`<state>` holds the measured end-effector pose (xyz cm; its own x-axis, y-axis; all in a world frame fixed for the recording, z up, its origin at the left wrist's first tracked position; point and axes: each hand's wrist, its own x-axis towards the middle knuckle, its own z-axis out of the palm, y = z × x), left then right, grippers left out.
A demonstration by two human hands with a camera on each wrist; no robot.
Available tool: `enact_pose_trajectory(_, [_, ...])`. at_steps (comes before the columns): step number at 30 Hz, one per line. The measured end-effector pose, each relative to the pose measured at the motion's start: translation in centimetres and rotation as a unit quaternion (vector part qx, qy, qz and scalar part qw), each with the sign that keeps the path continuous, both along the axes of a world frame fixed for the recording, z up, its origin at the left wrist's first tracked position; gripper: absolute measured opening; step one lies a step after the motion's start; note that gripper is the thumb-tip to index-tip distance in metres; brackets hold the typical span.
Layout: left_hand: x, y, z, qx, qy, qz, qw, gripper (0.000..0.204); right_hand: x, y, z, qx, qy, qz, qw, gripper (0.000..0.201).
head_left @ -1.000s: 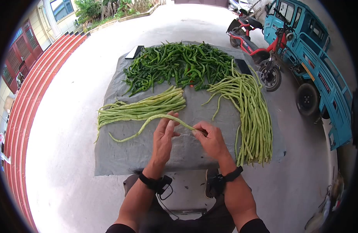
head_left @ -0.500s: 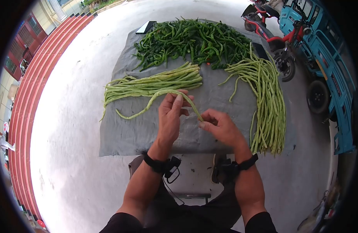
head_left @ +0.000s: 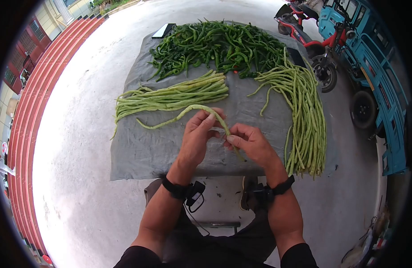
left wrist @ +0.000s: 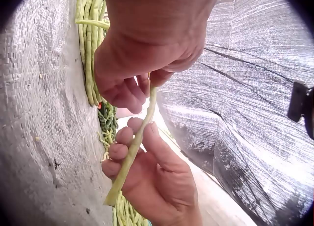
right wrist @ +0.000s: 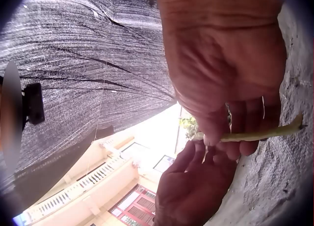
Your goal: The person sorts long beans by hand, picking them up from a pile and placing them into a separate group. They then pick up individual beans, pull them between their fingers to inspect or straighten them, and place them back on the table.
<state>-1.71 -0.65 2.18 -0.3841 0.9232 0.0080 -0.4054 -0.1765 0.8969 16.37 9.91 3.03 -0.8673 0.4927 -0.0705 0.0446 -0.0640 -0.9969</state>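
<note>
One long pale green yardlong bean [head_left: 181, 114] runs between the hands, its thin tail curving off to the left above the cloth. The left hand [head_left: 198, 136] pinches it between thumb and fingers. Close by on the right, the right hand [head_left: 254, 144] pinches the bean near its other end, and a short stub pokes out below those fingers. In the left wrist view this end of the bean [left wrist: 128, 163] lies across the right hand's fingers [left wrist: 117, 151]. The right wrist view shows the stub [right wrist: 267, 135] reaching past the right hand toward the cloth.
A bundle of long beans [head_left: 174, 96] lies behind the left hand, with a larger pile [head_left: 306, 120] at the right. Green peppers [head_left: 219, 47] are heaped at the back of the grey cloth [head_left: 143, 156]. Red scooter [head_left: 313, 44] and blue three-wheeler [head_left: 384, 89] stand beyond.
The head view has tipped downward since the first frame. My right hand has slid along the bean toward the left hand, and the bean's end now sticks out below it.
</note>
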Motion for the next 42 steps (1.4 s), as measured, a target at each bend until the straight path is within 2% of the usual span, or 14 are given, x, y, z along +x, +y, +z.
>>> enact_pose_trajectory(4, [-0.6, 0.3, -0.6, -0.011, -0.008, 0.029, 0.999, 0.033, 0.5, 0.4, -0.3, 0.095, -0.074, -0.039, 0.992, 0.015])
enact_pose_trajectory(7, [-0.8, 0.4, -0.8, -0.001, -0.018, 0.049, 0.999, 0.034, 0.8, 0.6, -0.8, 0.219, -0.1, -0.091, 0.966, 0.018])
enact_pose_trajectory(13, [-0.5, 0.6, -1.0, -0.002, -0.014, 0.062, 0.998, 0.031, 1.6, 1.3, -0.8, 0.24, -0.115, -0.076, 0.961, 0.018])
enact_pose_trajectory(16, [-0.2, 0.7, -0.6, 0.0, 0.007, 0.066, 0.998, 0.028, 1.6, 1.5, -1.1, 0.21, -0.112, -0.043, 0.97, 0.018])
enact_pose_trajectory(22, [0.4, 0.7, -0.8, 0.026, 0.029, 0.039, 0.998, 0.023, 1.3, 0.7, 0.1, 0.062, -0.061, 0.003, 0.996, 0.019])
enact_pose_trajectory(24, [0.6, 0.6, -1.0, 0.033, 0.029, 0.024, 0.999, 0.021, 0.8, 0.7, 0.0, 0.068, -0.032, -0.006, 0.997, 0.019])
enact_pose_trajectory(31, [0.3, 0.5, 0.2, 0.025, -0.005, 0.075, 0.997, 0.03, 1.2, 1.0, 1.2, -0.027, -0.035, -0.01, 0.999, 0.02])
enact_pose_trajectory(37, [-1.1, 0.4, -0.6, 0.023, 0.026, 0.117, 0.993, 0.038, 1.6, 1.4, 0.6, 0.083, -0.081, -0.008, 0.993, 0.017])
enact_pose_trajectory(42, [-1.3, 0.5, 0.0, 0.036, 0.016, 0.142, 0.989, 0.043, 2.3, 1.9, 1.1, 0.075, -0.138, 0.036, 0.987, 0.018])
